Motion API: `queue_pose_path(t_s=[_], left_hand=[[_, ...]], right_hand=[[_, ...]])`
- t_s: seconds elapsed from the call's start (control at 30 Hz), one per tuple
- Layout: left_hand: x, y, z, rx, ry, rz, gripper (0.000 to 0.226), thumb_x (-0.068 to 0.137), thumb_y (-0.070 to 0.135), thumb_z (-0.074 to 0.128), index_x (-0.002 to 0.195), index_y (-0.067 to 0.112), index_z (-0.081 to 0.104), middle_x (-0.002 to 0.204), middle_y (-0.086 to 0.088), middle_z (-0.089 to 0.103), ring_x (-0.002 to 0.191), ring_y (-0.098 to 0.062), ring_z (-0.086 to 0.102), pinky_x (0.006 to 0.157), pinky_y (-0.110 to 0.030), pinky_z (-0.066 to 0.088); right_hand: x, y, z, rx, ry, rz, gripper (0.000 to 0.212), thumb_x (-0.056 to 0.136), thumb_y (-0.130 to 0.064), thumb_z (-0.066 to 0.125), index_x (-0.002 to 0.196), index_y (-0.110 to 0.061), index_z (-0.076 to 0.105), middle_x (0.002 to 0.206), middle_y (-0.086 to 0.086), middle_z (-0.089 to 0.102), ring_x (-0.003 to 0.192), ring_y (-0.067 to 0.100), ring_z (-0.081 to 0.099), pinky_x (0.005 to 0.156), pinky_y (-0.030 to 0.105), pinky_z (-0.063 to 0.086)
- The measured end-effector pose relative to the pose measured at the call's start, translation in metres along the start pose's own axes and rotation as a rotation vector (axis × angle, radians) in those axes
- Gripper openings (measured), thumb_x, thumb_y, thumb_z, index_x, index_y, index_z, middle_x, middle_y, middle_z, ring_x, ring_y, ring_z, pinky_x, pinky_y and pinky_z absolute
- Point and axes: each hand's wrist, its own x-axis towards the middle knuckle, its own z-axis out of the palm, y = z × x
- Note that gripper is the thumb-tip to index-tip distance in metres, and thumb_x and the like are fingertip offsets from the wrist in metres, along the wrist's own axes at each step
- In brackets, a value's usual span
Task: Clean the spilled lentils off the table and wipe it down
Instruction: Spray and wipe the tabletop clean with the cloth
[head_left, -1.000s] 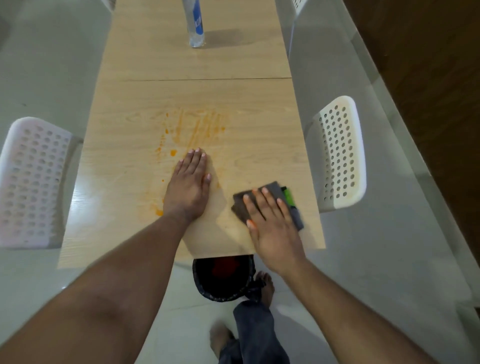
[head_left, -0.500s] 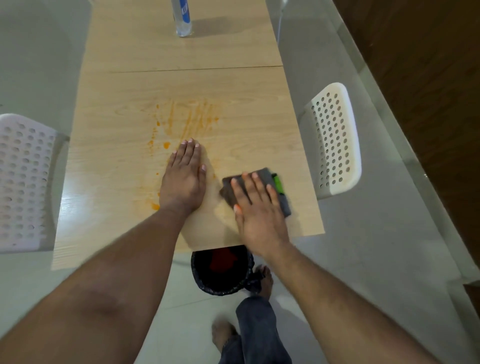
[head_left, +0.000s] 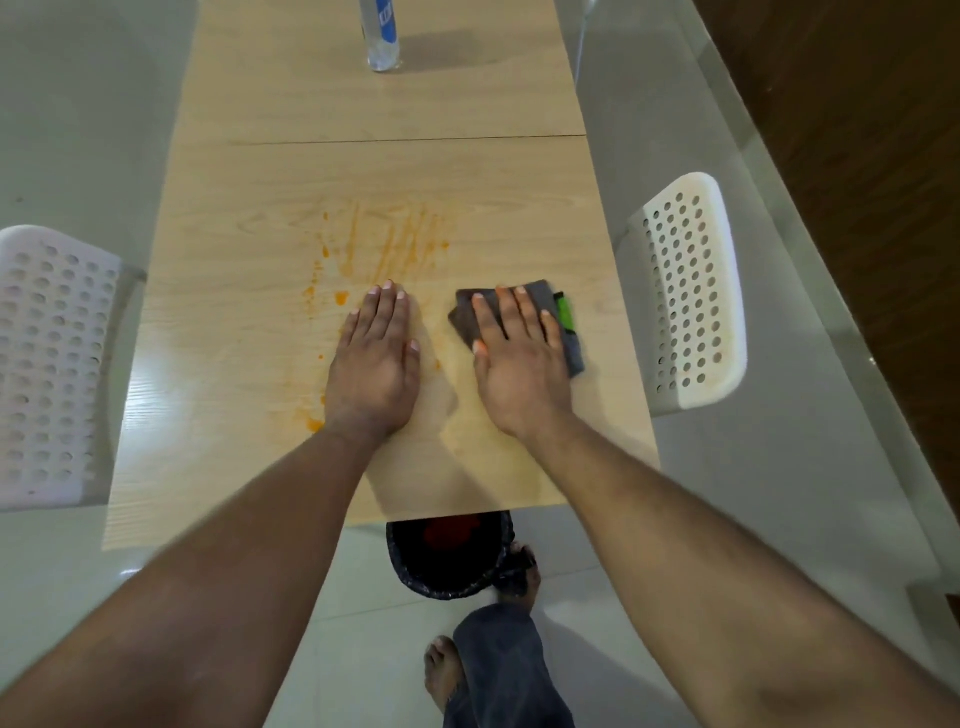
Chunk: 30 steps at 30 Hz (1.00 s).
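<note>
Left hand (head_left: 375, 364) lies flat on the table (head_left: 249, 415), fingers straight and together, holding nothing, palm down just right of the orange mess. Right hand (head_left: 519, 358) is flat too, fingers spread, pressing down on a folded dark grey cloth (head_left: 571, 353) with a green tag (head_left: 564, 310) at its far right corner; not gripping it, just pressing.

Lentil residue (head_left: 384, 244): orange streaks ahead of the left fingertips, small blobs to their left (head_left: 340, 298), one bigger blob by the left wrist (head_left: 314, 425). No whole lentils visible, only smears. The cloth sits on bare wood right of all this, not touching any of it.

Black-lined bin (head_left: 447, 556) stands on the floor under the near table edge, something red inside. Water bottle (head_left: 382, 36) stands upright at the far end. White perforated chairs on both sides (head_left: 685, 291) (head_left: 47, 364).

Risks, judging from here:
- A flat-pressed cloth may smear the streaks wider rather than lift them.
- The left palm could drag the wrist blob around if it slides.
- The mess lies toward the left edge; a leftward sweep could push residue onto the floor or the left chair, missing the bin.
- The blob by the wrist is easy to skip.
</note>
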Motion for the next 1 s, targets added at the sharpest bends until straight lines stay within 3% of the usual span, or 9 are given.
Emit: queue_pose_path(t_s=[0.23,0.4,0.57,0.67,0.8,0.9,1.0], left_hand=[[0.041,-0.012,-0.011,-0.028,-0.004,-0.079,0.071,0.103,0.041,0.02,0.167,0.008,0.02,0.175,-0.009,0.014,0.163,-0.024,0.007,0.132,-0.043,0.009],[0.092,-0.033,-0.022,-0.014,-0.009,-0.013,0.073,0.102,0.043,0.02,0.166,0.008,0.026,0.174,-0.01,0.018,0.162,-0.026,0.011,0.132,-0.044,0.009],[0.112,-0.042,-0.021,0.011,0.029,-0.044,0.07,0.102,0.038,0.026,0.166,0.01,0.025,0.175,-0.009,0.017,0.163,-0.024,0.01,0.132,-0.045,0.011],[0.109,-0.042,-0.02,-0.005,0.034,-0.057,0.07,0.102,0.037,0.031,0.166,0.009,0.025,0.174,-0.009,0.018,0.163,-0.022,0.009,0.132,-0.042,0.009],[0.115,-0.041,-0.024,-0.006,0.025,-0.075,0.069,0.103,0.037,0.031,0.167,0.011,0.024,0.175,-0.007,0.015,0.163,-0.02,0.006,0.132,-0.041,0.008],[0.114,-0.04,-0.023,-0.005,0.024,-0.083,0.069,0.103,0.038,0.03,0.167,0.013,0.022,0.176,-0.004,0.013,0.163,-0.017,0.003,0.132,-0.039,0.007],[0.117,-0.043,-0.022,0.003,0.02,-0.093,0.069,0.104,0.039,0.03,0.168,0.014,0.02,0.176,-0.003,0.011,0.163,-0.016,0.002,0.132,-0.039,0.006]], right_hand=[[-0.069,0.014,-0.002,0.003,-0.064,-0.203,0.061,0.111,-0.037,0.033,0.168,-0.028,0.015,0.176,0.001,0.01,0.163,0.02,0.003,0.13,0.047,0.014],[0.019,0.038,-0.011,-0.018,-0.004,-0.108,0.058,0.111,-0.038,0.029,0.167,-0.028,0.021,0.175,0.002,0.017,0.162,0.021,0.008,0.129,0.048,0.016],[0.146,0.009,-0.016,0.006,0.037,-0.036,0.058,0.109,-0.039,0.032,0.166,-0.027,0.025,0.173,0.004,0.024,0.161,0.023,0.014,0.13,0.048,0.015],[0.136,-0.009,-0.012,-0.003,0.015,-0.115,0.06,0.109,-0.038,0.035,0.167,-0.027,0.023,0.174,0.004,0.021,0.162,0.023,0.011,0.13,0.048,0.015],[0.082,0.016,-0.023,-0.022,-0.062,-0.316,0.06,0.111,-0.037,0.031,0.168,-0.027,0.016,0.176,0.001,0.012,0.163,0.02,0.005,0.13,0.046,0.012],[0.099,0.042,-0.026,-0.043,-0.054,-0.254,0.059,0.111,-0.037,0.032,0.168,-0.027,0.019,0.175,0.0,0.015,0.162,0.019,0.007,0.13,0.045,0.013],[0.171,0.041,-0.029,-0.033,0.014,-0.151,0.057,0.11,-0.037,0.033,0.166,-0.027,0.026,0.173,0.003,0.023,0.161,0.022,0.014,0.129,0.047,0.017]])
